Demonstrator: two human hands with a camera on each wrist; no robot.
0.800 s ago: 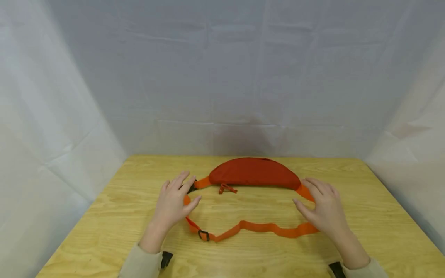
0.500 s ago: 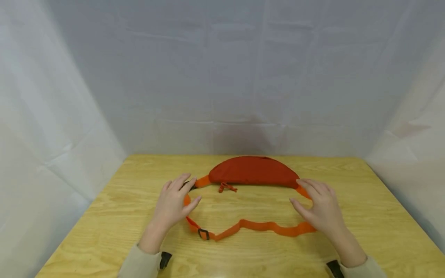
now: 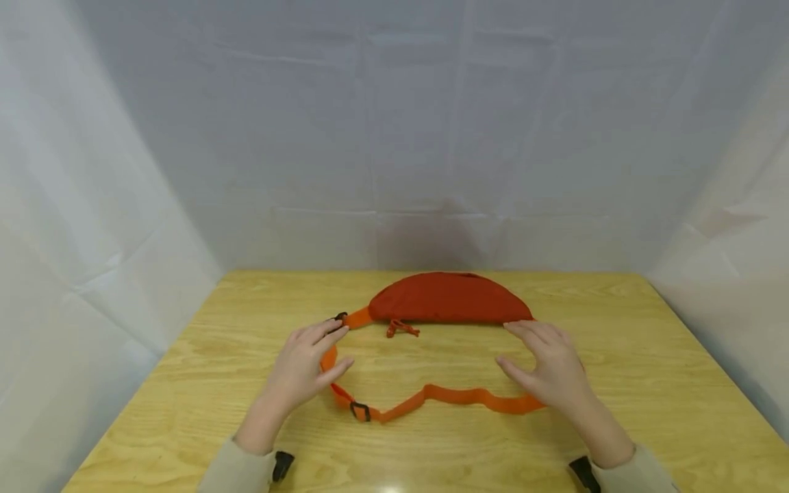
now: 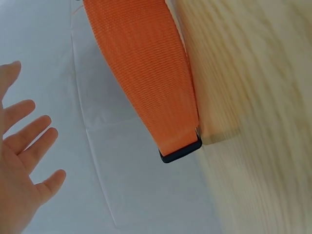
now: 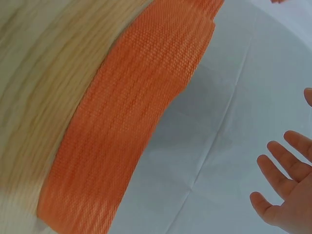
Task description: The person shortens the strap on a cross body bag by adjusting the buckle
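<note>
Head view: behind the wooden worktop (image 3: pixel 456 448) and along both sides, pale sheets (image 3: pixel 407 137) are hung. Toward the worktop's far edge a red waist bag (image 3: pixel 450 299) is laid, and its orange strap (image 3: pixel 456 396) is looped toward the near side. If the bag were pushed from the front, it could be shoved over that far edge, as little wood is left behind it. The loop is flanked by two hands: by the left hand (image 3: pixel 305 361) its left bend is partly covered, and by the right hand (image 3: pixel 551 363) its right bend and the bag's right tip. In both wrist views the fingers are spread and nothing is pinched; whether the cloth is touched cannot be told. Because the strap is limp and wavy, it could be twisted or bunched if one side were pulled alone. By the left fingertips a black buckle (image 3: pixel 340 318) is partly hidden, so a grip there could be misplaced. At the strap's near left corner a black slider (image 3: pixel 360 411) is threaded. Smallest, a red cord (image 3: pixel 402 329) is seen just before the bag, where it could be snagged by a passing finger.
</note>
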